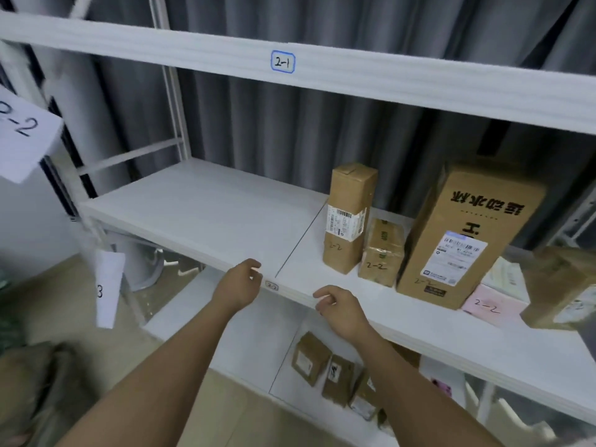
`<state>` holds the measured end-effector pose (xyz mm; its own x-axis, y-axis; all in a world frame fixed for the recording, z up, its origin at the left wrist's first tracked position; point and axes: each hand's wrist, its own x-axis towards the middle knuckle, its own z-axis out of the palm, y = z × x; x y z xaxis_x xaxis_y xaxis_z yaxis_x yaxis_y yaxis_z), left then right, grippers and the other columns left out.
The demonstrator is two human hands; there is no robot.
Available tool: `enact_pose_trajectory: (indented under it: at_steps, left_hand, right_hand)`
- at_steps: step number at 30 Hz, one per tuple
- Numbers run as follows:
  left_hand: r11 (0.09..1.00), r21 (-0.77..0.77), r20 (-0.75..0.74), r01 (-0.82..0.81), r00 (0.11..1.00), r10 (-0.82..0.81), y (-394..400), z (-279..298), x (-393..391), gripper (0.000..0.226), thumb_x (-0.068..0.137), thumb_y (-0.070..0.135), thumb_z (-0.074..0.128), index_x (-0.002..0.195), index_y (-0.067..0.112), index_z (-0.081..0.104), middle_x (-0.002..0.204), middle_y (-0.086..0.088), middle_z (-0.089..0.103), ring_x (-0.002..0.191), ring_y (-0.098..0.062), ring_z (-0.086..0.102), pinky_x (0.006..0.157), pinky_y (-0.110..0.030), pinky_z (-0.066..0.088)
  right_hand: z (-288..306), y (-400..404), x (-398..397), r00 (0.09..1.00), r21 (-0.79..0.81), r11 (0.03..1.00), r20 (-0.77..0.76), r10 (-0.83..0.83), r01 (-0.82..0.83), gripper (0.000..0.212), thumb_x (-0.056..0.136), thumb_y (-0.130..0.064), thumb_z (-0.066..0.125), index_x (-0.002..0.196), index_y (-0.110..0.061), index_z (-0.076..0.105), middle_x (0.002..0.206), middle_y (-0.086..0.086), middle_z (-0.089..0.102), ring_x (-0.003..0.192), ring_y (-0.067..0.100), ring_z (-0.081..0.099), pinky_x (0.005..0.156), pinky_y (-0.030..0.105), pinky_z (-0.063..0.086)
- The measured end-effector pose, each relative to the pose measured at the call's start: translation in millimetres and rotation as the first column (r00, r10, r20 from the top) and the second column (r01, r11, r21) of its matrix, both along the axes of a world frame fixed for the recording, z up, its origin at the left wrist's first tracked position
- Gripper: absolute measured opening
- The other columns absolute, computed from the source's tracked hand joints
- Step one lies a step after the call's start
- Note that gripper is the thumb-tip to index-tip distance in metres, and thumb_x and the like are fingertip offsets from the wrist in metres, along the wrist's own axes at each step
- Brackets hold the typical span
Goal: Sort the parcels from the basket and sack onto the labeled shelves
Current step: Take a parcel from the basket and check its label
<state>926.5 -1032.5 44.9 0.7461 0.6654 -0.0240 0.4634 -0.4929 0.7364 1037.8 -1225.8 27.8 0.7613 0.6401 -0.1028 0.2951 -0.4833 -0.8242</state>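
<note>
Both hands empty, fingers loosely curled, grip released. Left hand (pixel 240 287) and right hand (pixel 338 309) hover at the front edge of the middle shelf (pixel 206 204). Parcels marked 2-2 stand on that shelf, to the right of the hands and apart from them: tall narrow box (pixel 350 217), small box (pixel 382 253), large box (pixel 464 233), pink parcel (pixel 493 306). Label 2-1 (pixel 283 61) on upper beam.

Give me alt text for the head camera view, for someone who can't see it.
Two empty hands, left hand and right hand, hover loosely curled at the front edge of a white middle shelf. On its right half stand cardboard parcels handwritten 2-2: a tall box, a small box, a large box and a pink parcel. The shelf above carries a 2-1 label.
</note>
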Motion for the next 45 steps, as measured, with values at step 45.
enact_pose_trajectory:
  at_steps: [45]
  left_hand:
    - [0.427, -0.002, -0.005, -0.904, 0.427, 0.904, 489.9, 34.0, -948.3, 0.016, 0.094, 0.02, 0.052, 0.101, 0.025, 0.065, 0.103, 0.003, 0.065, 0.097, -0.015, 0.061, 0.087, -0.034, 0.05]
  right_hand:
    - [-2.5, 771.3, -856.9, 0.301, -0.166, 0.338, 0.215, 0.929, -0.926, 0.02, 0.097, -0.015, 0.053, 0.11, -0.019, 0.067, 0.127, 0.005, 0.052, 0.11, 0.019, 0.055, 0.094, 0.026, 0.043]
